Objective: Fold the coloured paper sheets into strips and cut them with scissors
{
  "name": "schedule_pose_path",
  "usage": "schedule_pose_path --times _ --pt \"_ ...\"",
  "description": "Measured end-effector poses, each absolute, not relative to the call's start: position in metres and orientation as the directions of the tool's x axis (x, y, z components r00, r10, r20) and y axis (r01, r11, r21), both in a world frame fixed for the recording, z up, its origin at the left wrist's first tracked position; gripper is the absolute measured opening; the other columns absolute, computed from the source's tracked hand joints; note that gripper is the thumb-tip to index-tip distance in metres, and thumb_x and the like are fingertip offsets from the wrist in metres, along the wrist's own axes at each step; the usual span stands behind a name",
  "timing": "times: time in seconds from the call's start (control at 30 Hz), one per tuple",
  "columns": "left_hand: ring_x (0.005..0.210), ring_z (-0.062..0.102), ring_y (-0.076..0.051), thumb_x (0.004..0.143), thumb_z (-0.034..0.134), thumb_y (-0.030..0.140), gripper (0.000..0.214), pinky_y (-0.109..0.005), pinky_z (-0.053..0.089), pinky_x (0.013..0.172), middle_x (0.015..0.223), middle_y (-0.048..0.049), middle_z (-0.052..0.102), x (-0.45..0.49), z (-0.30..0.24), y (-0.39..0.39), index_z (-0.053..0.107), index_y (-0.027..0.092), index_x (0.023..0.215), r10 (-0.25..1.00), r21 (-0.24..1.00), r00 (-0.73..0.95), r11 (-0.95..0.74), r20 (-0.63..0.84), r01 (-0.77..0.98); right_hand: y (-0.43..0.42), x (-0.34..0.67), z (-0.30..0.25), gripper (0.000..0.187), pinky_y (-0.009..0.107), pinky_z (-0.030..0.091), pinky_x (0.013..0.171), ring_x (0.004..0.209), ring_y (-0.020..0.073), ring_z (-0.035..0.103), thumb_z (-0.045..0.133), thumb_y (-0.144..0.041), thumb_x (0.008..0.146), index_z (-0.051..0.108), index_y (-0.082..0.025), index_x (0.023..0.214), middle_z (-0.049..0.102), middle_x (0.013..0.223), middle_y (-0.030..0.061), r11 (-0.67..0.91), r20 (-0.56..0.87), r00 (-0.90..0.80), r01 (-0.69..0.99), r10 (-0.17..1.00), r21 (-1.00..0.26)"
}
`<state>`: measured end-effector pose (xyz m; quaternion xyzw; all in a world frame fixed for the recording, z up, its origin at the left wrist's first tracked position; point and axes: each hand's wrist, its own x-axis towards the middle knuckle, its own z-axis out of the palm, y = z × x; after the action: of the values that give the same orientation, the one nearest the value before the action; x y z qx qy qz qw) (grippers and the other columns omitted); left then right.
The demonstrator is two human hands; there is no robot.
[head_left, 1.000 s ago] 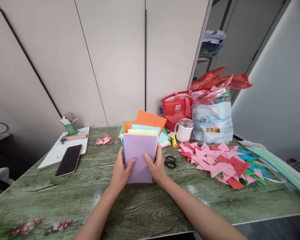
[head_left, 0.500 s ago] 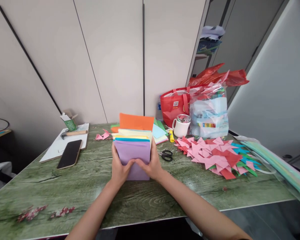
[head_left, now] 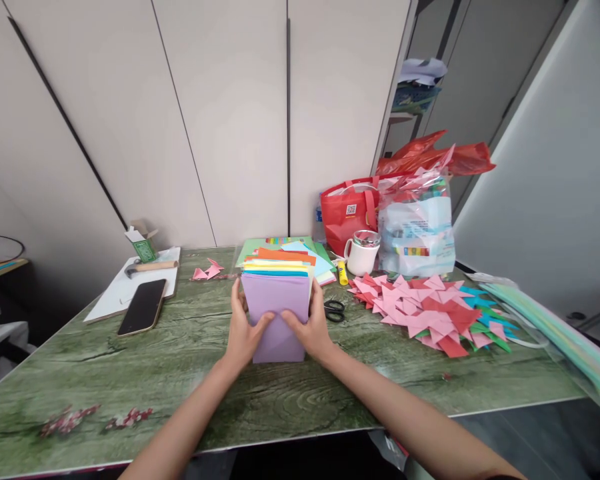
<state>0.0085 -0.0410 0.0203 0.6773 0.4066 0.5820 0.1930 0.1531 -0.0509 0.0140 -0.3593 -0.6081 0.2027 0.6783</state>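
A stack of coloured paper [head_left: 280, 293] stands upright on its lower edge on the table, purple sheet facing me, with blue, yellow, white and orange edges showing behind. My left hand [head_left: 243, 328] grips its left side, thumb on the purple face. On the right side my right hand [head_left: 310, 327] holds it the same way, its fingers partly hidden behind. The orange sheet [head_left: 287, 255] at the back sticks up slightly above the others. Black-handled scissors [head_left: 335, 311] lie just right of my right hand, their blades hidden.
Folded paper pieces [head_left: 430, 310] are heaped at the right, near a white mug [head_left: 363, 253], a glue stick [head_left: 343, 273] and a red bag [head_left: 350, 213]. A phone [head_left: 143, 307] and a hammer [head_left: 150, 267] lie left. More paper [head_left: 250, 250] lies behind the stack.
The stack has shifted slightly right with both hands. Its orange sheet, which stood well above the rest, now sits much lower, and the green packet behind has come into view.
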Motion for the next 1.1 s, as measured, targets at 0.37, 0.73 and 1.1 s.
schedule_pose_path --times 0.37,0.73,1.1 --pt "0.116 0.047 -0.026 0.081 0.06 0.045 0.069 -0.041 0.039 0.095 0.128 -0.0163 0.045 0.02 0.039 -0.045 0.026 0.018 0.136 0.689 0.671 -0.102 -0.644 0.718 0.368 -0.045 0.156 0.033 0.078 0.04 0.042 0.096 0.118 0.0252 0.048 0.068 -0.045 0.072 0.028 -0.018 0.134 0.046 0.129 0.0149 0.701 0.724 0.234 0.184 0.649 -0.689" --pt "0.11 0.051 -0.023 0.086 0.055 0.041 0.045 -0.038 0.042 0.09 0.119 -0.0129 0.048 0.031 0.037 -0.039 0.036 0.019 0.121 0.69 0.717 -0.207 -0.633 0.693 0.291 -0.039 0.156 0.026 0.05 0.037 0.048 0.082 0.095 0.0231 0.059 0.066 -0.043 0.075 0.041 -0.02 0.112 0.06 0.104 0.0096 0.628 0.653 0.26 0.181 0.711 -0.757" --pt "0.095 0.058 -0.026 0.088 0.047 0.047 0.039 -0.039 0.045 0.079 0.105 -0.0131 0.059 0.038 0.024 -0.049 0.045 0.018 0.115 0.772 0.735 -0.098 -0.548 0.629 0.4 -0.045 0.169 0.001 0.049 0.041 0.046 0.088 0.106 0.0249 0.055 0.054 -0.038 0.083 0.037 -0.017 0.124 0.056 0.115 0.0143 0.639 0.672 0.174 0.214 0.719 -0.739"
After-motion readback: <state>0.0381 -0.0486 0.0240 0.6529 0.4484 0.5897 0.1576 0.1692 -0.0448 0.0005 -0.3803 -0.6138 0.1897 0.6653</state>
